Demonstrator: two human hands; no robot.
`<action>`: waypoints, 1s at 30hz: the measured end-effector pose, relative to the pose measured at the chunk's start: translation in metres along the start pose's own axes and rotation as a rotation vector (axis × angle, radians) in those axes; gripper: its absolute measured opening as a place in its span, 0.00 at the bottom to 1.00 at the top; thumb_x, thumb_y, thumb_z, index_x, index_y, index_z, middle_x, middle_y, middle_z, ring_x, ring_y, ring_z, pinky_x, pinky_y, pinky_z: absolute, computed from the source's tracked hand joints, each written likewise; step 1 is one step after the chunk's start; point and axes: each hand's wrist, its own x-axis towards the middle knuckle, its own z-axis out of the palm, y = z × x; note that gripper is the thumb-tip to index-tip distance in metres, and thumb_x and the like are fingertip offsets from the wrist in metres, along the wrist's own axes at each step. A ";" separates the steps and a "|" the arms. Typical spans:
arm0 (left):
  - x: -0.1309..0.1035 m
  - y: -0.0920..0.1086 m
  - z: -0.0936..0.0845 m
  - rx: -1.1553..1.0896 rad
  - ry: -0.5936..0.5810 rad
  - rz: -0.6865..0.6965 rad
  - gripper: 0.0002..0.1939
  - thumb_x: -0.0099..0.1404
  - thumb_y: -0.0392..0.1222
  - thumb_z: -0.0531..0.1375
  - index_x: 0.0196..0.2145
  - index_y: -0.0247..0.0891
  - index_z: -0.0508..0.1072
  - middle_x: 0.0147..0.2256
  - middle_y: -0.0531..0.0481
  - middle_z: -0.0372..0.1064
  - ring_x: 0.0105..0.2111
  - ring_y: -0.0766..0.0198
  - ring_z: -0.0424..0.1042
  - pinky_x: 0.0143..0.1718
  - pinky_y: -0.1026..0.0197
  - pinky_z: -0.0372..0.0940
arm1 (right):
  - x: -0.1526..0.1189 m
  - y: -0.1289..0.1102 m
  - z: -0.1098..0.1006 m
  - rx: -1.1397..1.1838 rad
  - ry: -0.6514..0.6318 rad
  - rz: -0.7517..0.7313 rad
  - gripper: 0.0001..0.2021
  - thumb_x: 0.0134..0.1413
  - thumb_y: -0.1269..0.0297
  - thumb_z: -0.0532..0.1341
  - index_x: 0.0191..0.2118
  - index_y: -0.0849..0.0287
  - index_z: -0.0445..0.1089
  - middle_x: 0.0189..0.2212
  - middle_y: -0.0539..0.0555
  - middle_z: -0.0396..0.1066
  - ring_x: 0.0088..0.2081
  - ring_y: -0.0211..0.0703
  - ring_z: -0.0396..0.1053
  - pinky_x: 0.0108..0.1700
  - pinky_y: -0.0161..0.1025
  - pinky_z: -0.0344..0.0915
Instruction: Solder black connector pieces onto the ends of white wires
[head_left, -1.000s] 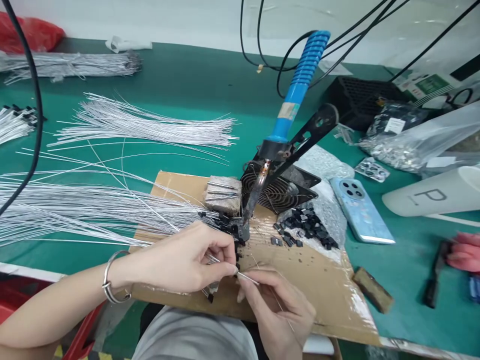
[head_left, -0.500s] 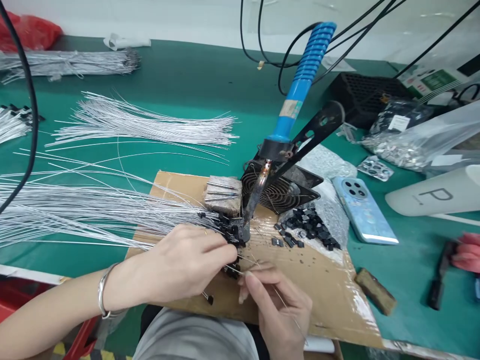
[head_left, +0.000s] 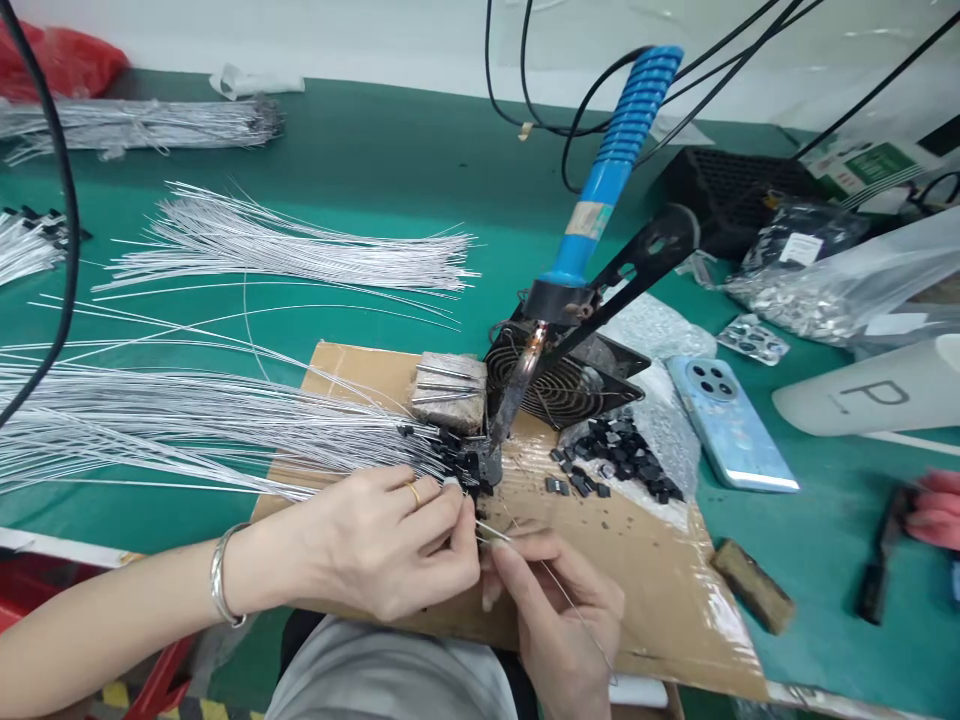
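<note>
My left hand (head_left: 401, 545) is closed in a pinch by the black ends of the wire bundle, its fingertips partly hidden. A short stretch of white wire (head_left: 492, 531) runs from those fingers to my right hand (head_left: 559, 610), which pinches it between thumb and forefinger. A thin silvery wire (head_left: 576, 608) also passes through the right hand and trails toward me. Just beyond the hands, the dark tip of a blue-handled soldering iron (head_left: 615, 150) points down on its stand. Many white wires (head_left: 187, 420) lie to the left, black pieces (head_left: 457, 455) on their near ends.
Cardboard (head_left: 637, 610) covers the work area. A block holding metal pins (head_left: 450, 405) and a small fan (head_left: 562, 385) stand behind the hands. Loose black connectors (head_left: 626, 455) lie on bubble wrap, near a blue phone (head_left: 731, 425), a white cup (head_left: 870, 390) and a brown block (head_left: 752, 585).
My left hand has turned and shifted slightly toward me, its fingers now curled closer to the right hand. The right hand has barely moved. The small black-tipped wire end below the left hand is now covered.
</note>
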 end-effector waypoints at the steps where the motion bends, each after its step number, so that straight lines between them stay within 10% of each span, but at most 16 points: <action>1: 0.000 0.000 0.001 0.003 -0.003 0.009 0.11 0.71 0.33 0.54 0.44 0.31 0.76 0.41 0.36 0.79 0.33 0.58 0.77 0.30 0.58 0.72 | 0.000 0.000 -0.001 0.003 -0.005 -0.001 0.07 0.61 0.72 0.65 0.31 0.57 0.75 0.22 0.48 0.70 0.21 0.34 0.68 0.23 0.30 0.66; 7: 0.002 0.007 0.000 -0.094 0.039 -0.016 0.11 0.70 0.31 0.54 0.44 0.31 0.75 0.39 0.38 0.79 0.31 0.58 0.76 0.30 0.59 0.70 | 0.002 -0.001 -0.002 0.040 -0.044 -0.056 0.08 0.64 0.71 0.62 0.31 0.57 0.72 0.23 0.48 0.67 0.24 0.36 0.65 0.24 0.33 0.63; 14: 0.017 0.018 -0.014 -0.790 -0.171 -0.781 0.10 0.74 0.35 0.54 0.36 0.38 0.72 0.25 0.55 0.69 0.23 0.67 0.65 0.24 0.62 0.58 | 0.002 -0.002 0.001 0.007 0.011 -0.101 0.09 0.63 0.75 0.62 0.32 0.57 0.73 0.22 0.47 0.67 0.27 0.37 0.64 0.29 0.35 0.61; 22: 0.018 0.034 -0.007 -0.451 0.090 -0.659 0.10 0.69 0.27 0.54 0.35 0.34 0.74 0.27 0.51 0.68 0.27 0.62 0.63 0.30 0.57 0.53 | -0.003 0.003 0.002 0.066 0.075 0.052 0.10 0.64 0.72 0.63 0.29 0.57 0.71 0.22 0.46 0.66 0.22 0.34 0.66 0.22 0.30 0.64; 30: 0.021 0.014 -0.016 -0.734 -0.144 -0.818 0.10 0.68 0.32 0.55 0.29 0.38 0.70 0.24 0.56 0.66 0.25 0.65 0.60 0.30 0.60 0.54 | -0.005 -0.001 -0.001 0.049 0.033 0.220 0.18 0.69 0.54 0.57 0.31 0.58 0.75 0.21 0.50 0.67 0.21 0.37 0.66 0.23 0.34 0.64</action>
